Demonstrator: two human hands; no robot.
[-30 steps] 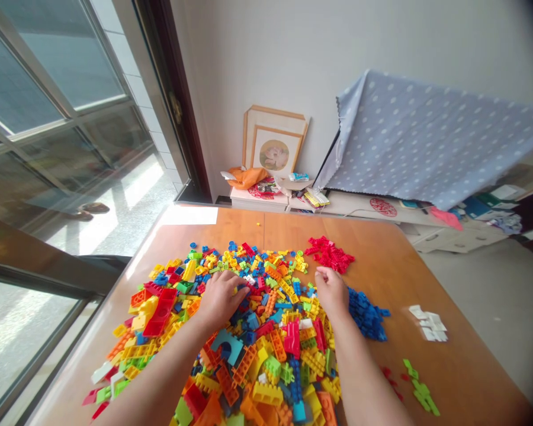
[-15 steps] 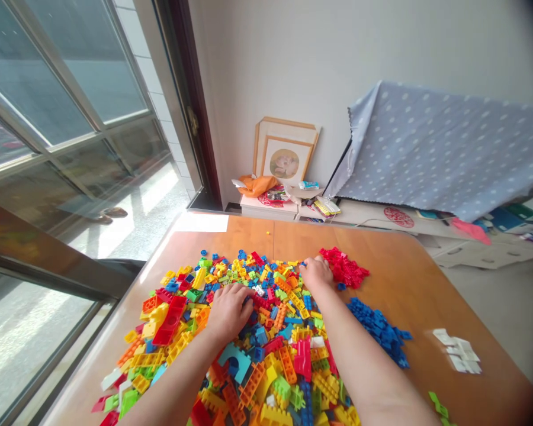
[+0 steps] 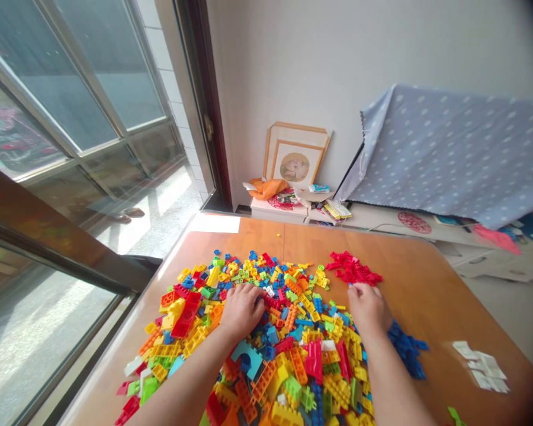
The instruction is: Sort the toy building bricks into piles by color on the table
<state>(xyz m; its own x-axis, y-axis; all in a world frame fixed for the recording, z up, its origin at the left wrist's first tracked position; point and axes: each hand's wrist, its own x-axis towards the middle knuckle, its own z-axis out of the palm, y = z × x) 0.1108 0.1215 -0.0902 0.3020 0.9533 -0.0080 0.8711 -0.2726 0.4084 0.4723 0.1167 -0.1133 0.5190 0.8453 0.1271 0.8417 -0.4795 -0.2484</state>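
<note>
My left hand (image 3: 243, 310) rests on the big pile of mixed plastic building bricks (image 3: 288, 343), its thumb apart from its bent fingers and the fingertips partly hidden. My right hand (image 3: 369, 307) is at the pile's right side, between the heap of red bricks (image 3: 354, 269) and the heap of blue bricks (image 3: 408, 349). Its thumb and finger are pinched together, and a bit of a small blue brick (image 3: 350, 285) shows at the tips. My right hand and wrist cover part of the blue heap.
White pieces (image 3: 482, 367) lie on the wooden table (image 3: 435, 290) to the right, with a green piece (image 3: 455, 416) at the front edge. A white sheet (image 3: 215, 223) lies at the far left corner. Behind stands a low cabinet with framed pictures (image 3: 295, 165) and a polka-dot cloth (image 3: 448, 154).
My right hand has moved right and nearer to me, from the pile's far edge toward the blue heap. My left hand stays on the pile. The view has shifted slightly left.
</note>
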